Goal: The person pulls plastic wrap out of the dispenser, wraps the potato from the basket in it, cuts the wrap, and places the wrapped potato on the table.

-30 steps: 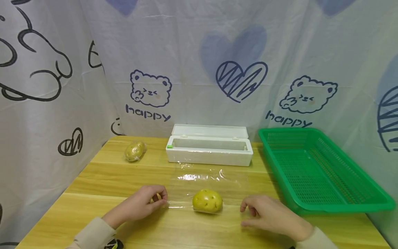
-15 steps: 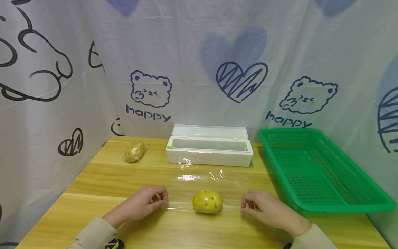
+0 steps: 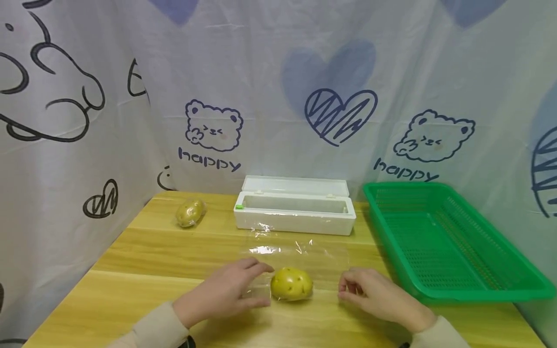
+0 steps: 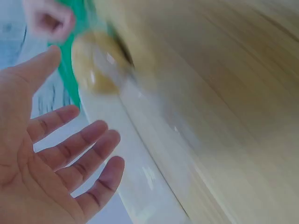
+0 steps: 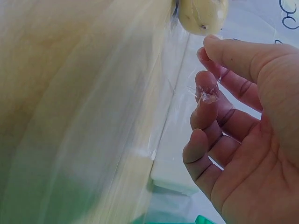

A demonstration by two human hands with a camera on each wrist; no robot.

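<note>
A yellow potato (image 3: 291, 284) lies on a sheet of clear cling film (image 3: 300, 253) spread on the wooden table (image 3: 143, 251). My left hand (image 3: 254, 285) is open just left of the potato, fingers stretched out over the film's left edge. In the left wrist view the palm (image 4: 51, 154) is spread and holds nothing, with the potato (image 4: 96, 65) blurred beyond it. My right hand (image 3: 348, 289) sits right of the potato with curled fingers at the film's right edge. In the right wrist view a crumple of film clings to its fingertips (image 5: 208, 93), near the potato (image 5: 203, 14).
A white cling film dispenser box (image 3: 295, 210) stands open behind the sheet. A second potato, shiny with wrap (image 3: 190, 212), lies at the back left. A green plastic basket (image 3: 444, 241) fills the right side. A printed cloth backdrop (image 3: 278, 96) closes off the table's back and sides.
My left hand has let go of the film's left edge, opened and slid right up to the potato. The right hand drew in a little toward the potato and curled at the film's edge.
</note>
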